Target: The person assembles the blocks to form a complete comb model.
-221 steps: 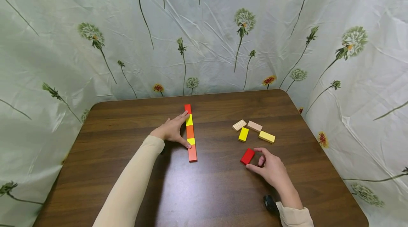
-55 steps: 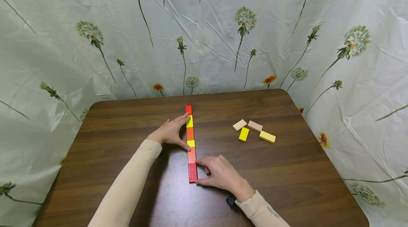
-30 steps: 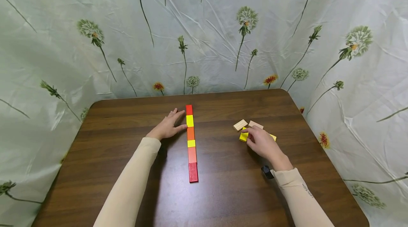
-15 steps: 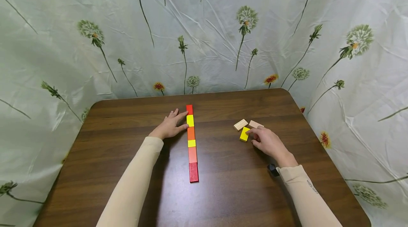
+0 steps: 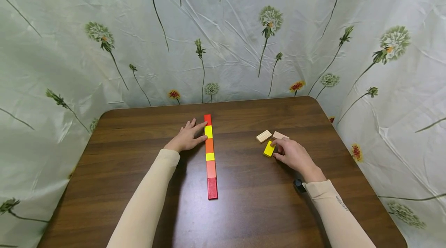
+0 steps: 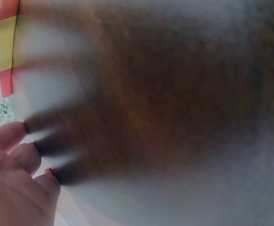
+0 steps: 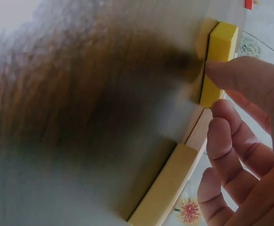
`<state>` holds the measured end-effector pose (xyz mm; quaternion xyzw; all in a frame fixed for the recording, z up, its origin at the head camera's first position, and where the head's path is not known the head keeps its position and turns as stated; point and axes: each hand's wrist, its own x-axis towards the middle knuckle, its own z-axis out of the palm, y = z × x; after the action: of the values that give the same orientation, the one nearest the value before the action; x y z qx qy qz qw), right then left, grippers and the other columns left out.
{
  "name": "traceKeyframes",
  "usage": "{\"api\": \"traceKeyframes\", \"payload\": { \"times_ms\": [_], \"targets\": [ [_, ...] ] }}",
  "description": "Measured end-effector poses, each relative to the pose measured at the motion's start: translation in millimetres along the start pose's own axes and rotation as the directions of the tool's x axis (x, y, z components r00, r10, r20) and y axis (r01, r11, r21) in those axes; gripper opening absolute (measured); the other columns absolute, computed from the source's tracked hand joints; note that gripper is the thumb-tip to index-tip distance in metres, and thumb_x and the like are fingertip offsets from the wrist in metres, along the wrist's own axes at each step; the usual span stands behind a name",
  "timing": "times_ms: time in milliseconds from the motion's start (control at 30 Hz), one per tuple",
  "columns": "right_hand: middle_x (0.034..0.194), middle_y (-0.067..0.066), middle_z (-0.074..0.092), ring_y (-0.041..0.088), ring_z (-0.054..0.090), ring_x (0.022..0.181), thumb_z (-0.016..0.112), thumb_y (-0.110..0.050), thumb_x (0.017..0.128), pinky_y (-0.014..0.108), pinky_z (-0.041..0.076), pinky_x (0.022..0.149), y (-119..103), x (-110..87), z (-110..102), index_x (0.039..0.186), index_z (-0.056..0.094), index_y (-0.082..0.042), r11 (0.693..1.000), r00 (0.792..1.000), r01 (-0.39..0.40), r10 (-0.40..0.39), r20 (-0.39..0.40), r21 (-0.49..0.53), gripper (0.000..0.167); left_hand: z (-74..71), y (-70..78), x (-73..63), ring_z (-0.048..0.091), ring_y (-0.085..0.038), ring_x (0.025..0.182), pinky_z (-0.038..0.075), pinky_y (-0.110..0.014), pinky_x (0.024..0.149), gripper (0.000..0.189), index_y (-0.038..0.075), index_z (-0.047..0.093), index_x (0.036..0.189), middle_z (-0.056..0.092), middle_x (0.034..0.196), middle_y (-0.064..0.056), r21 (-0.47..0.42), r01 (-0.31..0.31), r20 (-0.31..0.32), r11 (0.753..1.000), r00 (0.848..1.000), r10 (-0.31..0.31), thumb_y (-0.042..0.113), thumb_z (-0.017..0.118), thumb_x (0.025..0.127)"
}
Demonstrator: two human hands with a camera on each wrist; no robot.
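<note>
A straight row of coloured wooden blocks, in reds, oranges and yellows, runs from near the table's back toward its front. My left hand lies beside its far part, thumb and index finger extended against the far yellow block. The left wrist view shows its other fingers on the table. My right hand pinches a loose yellow block between thumb and index finger; its remaining fingers are loosely curled. At the row's near end lies a dark red block.
Behind the loose yellow block lie a natural wood block and a pinkish block. A pale yellow block, hidden by my right hand in the head view, shows in the right wrist view. A flowered curtain surrounds the brown table.
My right hand set the red block at the row's near end, then went to the loose yellow block, which has shifted slightly toward me. My left thumb moved farther up the row.
</note>
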<state>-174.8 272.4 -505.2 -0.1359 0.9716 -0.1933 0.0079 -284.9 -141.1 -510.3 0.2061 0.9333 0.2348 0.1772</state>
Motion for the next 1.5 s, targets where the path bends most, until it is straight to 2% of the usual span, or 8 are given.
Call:
{"api": "traceKeyframes", "payload": {
  "times_ms": [100, 267, 467, 700, 833, 1033, 1167, 1500],
  "targets": [
    [0.081, -0.002, 0.056, 0.012, 0.047, 0.070, 0.087, -0.012, 0.089, 0.030, 0.040, 0.064, 0, -0.1, 1, 0.120, 0.074, -0.007, 1.000, 1.000, 0.003, -0.003, -0.005, -0.004, 0.033, 0.7, -0.9, 0.9, 0.004, -0.055, 0.165, 0.007, -0.073, 0.131, 0.072, 0.024, 0.029, 0.172, 0.009, 0.178, -0.030, 0.008, -0.001, -0.001, 1.000, 1.000, 0.001, 0.048, 0.057, 0.110],
    [0.082, -0.002, 0.055, 0.012, 0.046, 0.070, 0.084, -0.013, 0.093, 0.029, 0.038, 0.063, -1, -0.1, 1, 0.132, 0.074, -0.009, 1.000, 1.000, -0.001, 0.002, 0.016, -0.025, 0.041, 0.1, -1.5, 2.2, 0.005, -0.055, 0.165, 0.007, -0.072, 0.132, 0.072, 0.024, 0.030, 0.172, 0.009, 0.178, -0.030, 0.014, -0.003, -0.004, 1.000, 1.000, 0.003, 0.049, 0.058, 0.110],
    [0.081, -0.003, 0.056, 0.012, 0.048, 0.072, 0.085, -0.013, 0.091, 0.029, 0.041, 0.065, -1, -0.2, 1, 0.124, 0.076, -0.008, 1.000, 1.000, 0.011, -0.011, -0.003, -0.009, 0.034, 0.2, -2.1, 2.5, 0.005, -0.055, 0.165, 0.007, -0.072, 0.132, 0.073, 0.024, 0.031, 0.172, 0.009, 0.178, -0.030, 0.020, -0.002, 0.000, 1.000, 1.000, 0.002, 0.050, 0.058, 0.109],
    [0.082, -0.004, 0.055, 0.011, 0.048, 0.074, 0.083, -0.009, 0.092, 0.028, 0.040, 0.066, 0, -0.2, 1, 0.131, 0.075, -0.009, 1.000, 1.000, 0.023, -0.023, 0.012, -0.010, 0.040, 0.1, -0.7, 0.5, 0.004, -0.055, 0.165, 0.007, -0.072, 0.132, 0.073, 0.025, 0.030, 0.172, 0.009, 0.178, -0.030, 0.015, 0.001, 0.000, 1.000, 1.000, -0.001, 0.050, 0.059, 0.109],
    [0.081, -0.003, 0.055, 0.012, 0.048, 0.074, 0.082, -0.006, 0.090, 0.029, 0.040, 0.067, 1, 0.0, 0, 0.123, 0.077, -0.007, 1.000, 1.000, 0.018, -0.018, 0.022, -0.003, 0.033, 0.9, -1.7, 1.6, 0.003, -0.054, 0.166, 0.005, -0.071, 0.132, 0.074, 0.026, 0.030, 0.172, 0.007, 0.179, -0.029, 0.011, 0.005, 0.007, 1.000, 1.000, -0.005, 0.050, 0.059, 0.109],
    [0.081, -0.002, 0.056, 0.013, 0.051, 0.074, 0.088, -0.012, 0.087, 0.030, 0.042, 0.068, 1, 2.4, -1, 0.109, 0.075, -0.009, 0.999, 0.997, -0.019, 0.016, 0.070, 0.039, 0.026, 1.3, -1.7, 1.6, 0.004, -0.055, 0.165, 0.006, -0.072, 0.132, 0.073, 0.026, 0.030, 0.172, 0.008, 0.179, -0.029, 0.008, -0.001, -0.003, 1.000, 1.000, 0.001, 0.050, 0.059, 0.108],
    [0.079, -0.003, 0.056, 0.012, 0.051, 0.074, 0.090, -0.013, 0.086, 0.029, 0.043, 0.069, -2, 4.2, -3, 0.101, 0.074, -0.010, 0.997, 0.996, -0.014, 0.007, 0.091, 0.073, 0.022, 1.0, -1.6, 0.4, 0.005, -0.056, 0.165, 0.007, -0.073, 0.131, 0.073, 0.025, 0.032, 0.171, 0.009, 0.178, -0.030, 0.010, -0.010, -0.004, 1.000, 1.000, 0.010, 0.049, 0.060, 0.108],
    [0.079, -0.003, 0.055, 0.012, 0.051, 0.073, 0.090, -0.019, 0.087, 0.029, 0.042, 0.068, -22, 24.0, -7, 0.097, 0.071, -0.011, 0.996, 0.999, 0.023, -0.025, 0.022, 0.082, 0.023, 1.4, -2.0, -0.6, 0.005, -0.056, 0.165, 0.008, -0.072, 0.131, 0.073, 0.024, 0.033, 0.171, 0.009, 0.178, -0.030, 0.004, -0.015, -0.012, 1.000, 1.000, 0.016, 0.050, 0.059, 0.108]
  ]
}}
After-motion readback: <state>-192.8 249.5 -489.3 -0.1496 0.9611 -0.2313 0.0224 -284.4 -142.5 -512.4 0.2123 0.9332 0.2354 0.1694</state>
